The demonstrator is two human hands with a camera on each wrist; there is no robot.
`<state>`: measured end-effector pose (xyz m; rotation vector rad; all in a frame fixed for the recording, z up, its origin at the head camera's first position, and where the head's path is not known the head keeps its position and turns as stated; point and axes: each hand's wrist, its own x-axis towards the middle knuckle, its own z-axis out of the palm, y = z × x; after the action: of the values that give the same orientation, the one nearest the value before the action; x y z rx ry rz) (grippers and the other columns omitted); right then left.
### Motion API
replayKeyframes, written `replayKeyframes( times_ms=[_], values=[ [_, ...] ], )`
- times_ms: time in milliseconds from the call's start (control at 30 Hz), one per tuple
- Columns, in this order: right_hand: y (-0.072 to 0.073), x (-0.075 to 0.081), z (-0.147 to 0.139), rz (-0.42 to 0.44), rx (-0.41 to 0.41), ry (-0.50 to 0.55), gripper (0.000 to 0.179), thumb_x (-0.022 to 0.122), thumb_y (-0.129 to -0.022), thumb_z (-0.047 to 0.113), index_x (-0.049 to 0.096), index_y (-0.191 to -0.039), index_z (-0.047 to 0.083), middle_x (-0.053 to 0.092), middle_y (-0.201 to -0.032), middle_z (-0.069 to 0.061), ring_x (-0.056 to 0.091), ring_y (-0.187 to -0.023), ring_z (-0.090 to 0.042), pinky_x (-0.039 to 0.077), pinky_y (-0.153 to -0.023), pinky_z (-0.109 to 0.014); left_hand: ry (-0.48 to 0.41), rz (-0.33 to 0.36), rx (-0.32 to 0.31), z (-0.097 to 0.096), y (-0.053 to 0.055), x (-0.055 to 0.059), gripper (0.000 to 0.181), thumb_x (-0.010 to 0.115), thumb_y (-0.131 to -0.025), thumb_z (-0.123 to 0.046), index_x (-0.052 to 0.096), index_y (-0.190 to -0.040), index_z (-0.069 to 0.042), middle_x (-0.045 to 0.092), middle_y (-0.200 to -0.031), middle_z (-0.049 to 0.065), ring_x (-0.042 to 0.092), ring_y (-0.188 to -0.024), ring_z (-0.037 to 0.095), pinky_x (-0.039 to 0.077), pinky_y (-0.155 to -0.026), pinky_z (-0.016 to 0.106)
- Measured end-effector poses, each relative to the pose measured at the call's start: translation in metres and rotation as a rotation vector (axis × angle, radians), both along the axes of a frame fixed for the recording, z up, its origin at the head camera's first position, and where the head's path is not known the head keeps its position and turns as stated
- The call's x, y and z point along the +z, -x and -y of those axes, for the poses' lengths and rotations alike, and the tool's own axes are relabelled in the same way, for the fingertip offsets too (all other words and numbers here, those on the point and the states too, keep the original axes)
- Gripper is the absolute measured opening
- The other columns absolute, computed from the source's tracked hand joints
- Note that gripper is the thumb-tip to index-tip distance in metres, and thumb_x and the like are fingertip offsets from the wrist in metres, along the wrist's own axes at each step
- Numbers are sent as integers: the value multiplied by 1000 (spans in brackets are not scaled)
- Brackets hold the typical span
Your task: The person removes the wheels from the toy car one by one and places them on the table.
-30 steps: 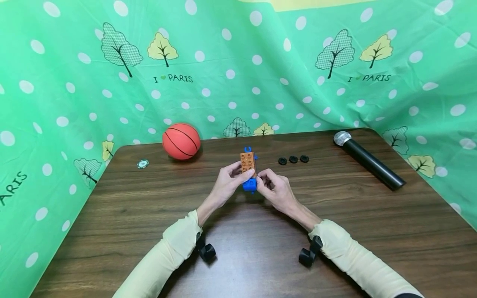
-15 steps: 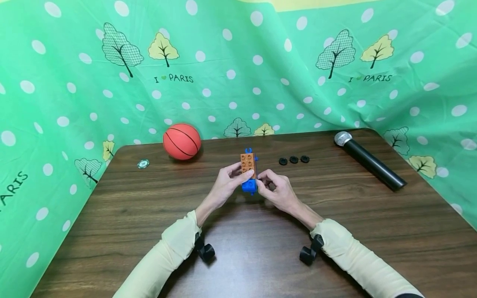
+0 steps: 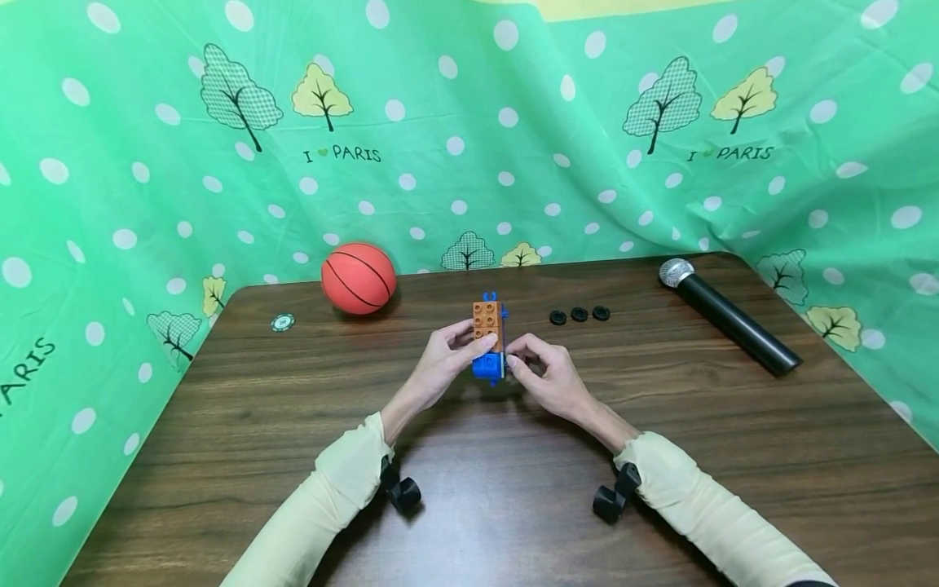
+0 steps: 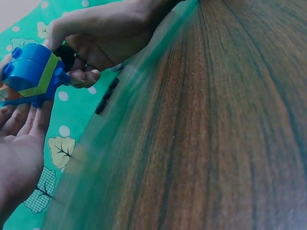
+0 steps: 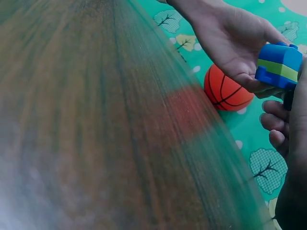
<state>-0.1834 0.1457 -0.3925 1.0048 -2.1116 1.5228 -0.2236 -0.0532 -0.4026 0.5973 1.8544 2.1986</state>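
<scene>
A toy vehicle of building blocks (image 3: 485,315), orange on top with a blue front end, is held above the table by my left hand (image 3: 440,360). Its thumb lies over the orange blocks, fingers underneath. A lime stripe crosses the blue block (image 4: 29,72) in the left wrist view. My right hand (image 3: 552,381) pinches a small black wheel (image 4: 65,55) against the vehicle's right side, near the blue end. Fingers partly cover the wheel, so I cannot tell whether it sits on its axle. Three more black wheels (image 3: 579,314) lie in a row behind the right hand.
On the dark wooden table (image 3: 293,456) a red toy basketball (image 3: 359,278) stands at the back left, beside a poker chip (image 3: 282,323). A black microphone (image 3: 734,318) lies at the right. A green patterned curtain (image 3: 455,147) hangs behind the table.
The vehicle's blue end has swung slightly left, showing more of its right side. My right fingertips have shifted slightly along that side. The other things stay where they were.
</scene>
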Motion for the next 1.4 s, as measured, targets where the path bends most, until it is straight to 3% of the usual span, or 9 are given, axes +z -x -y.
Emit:
replayKeyframes(
  times_ms=[100,267,467,600,800,1033,1400],
  values=[
    [0,1,-1,-1,-33,-2,11,57,-94,-19,62,-100,-11,64,-77,-16,60,-64,-28,51,-64,-26,2,4,13,1,0,0,49,65,-99,-14,55,-141,10,68,-123,24,68,-104,17,55,-91,31],
    [7,-5,-6,-71,-114,-12,17,59,-91,-20,61,-105,-11,58,-75,-12,52,-67,-13,45,-62,-26,28,21,52,3,1,-3,50,66,-98,-15,55,-142,8,68,-123,23,68,-104,17,55,-91,30],
    [23,-25,-19,-136,-170,-58,26,68,-86,-20,64,-106,-3,51,-77,-5,45,-64,-14,39,-53,-38,38,18,63,5,1,-3,51,67,-98,-15,55,-142,8,69,-123,23,68,-105,18,55,-91,30],
    [25,-30,-26,-124,-174,-96,31,71,-87,-13,65,-115,-2,54,-84,-3,50,-71,-14,46,-58,-41,26,12,69,4,1,-4,52,67,-97,-15,55,-142,9,69,-121,24,68,-103,17,55,-90,30],
    [28,-28,-36,-108,-169,-162,31,66,-94,-5,62,-125,0,58,-89,-1,56,-77,-12,51,-65,-35,29,22,77,4,3,-6,54,68,-96,-15,55,-142,10,69,-121,24,68,-102,16,55,-90,28],
    [30,-29,-45,-112,-229,-235,37,69,-93,-3,58,-127,2,60,-88,0,58,-75,-12,51,-64,-28,71,9,81,5,2,-7,51,67,-97,-15,56,-142,8,69,-122,23,67,-106,19,54,-93,30],
    [37,-29,-68,-154,-325,-349,30,73,-91,4,58,-117,6,59,-84,0,57,-73,-12,49,-64,-29,61,20,73,7,2,-7,49,67,-98,-12,56,-141,7,69,-121,22,68,-105,19,54,-93,31]
  ],
)
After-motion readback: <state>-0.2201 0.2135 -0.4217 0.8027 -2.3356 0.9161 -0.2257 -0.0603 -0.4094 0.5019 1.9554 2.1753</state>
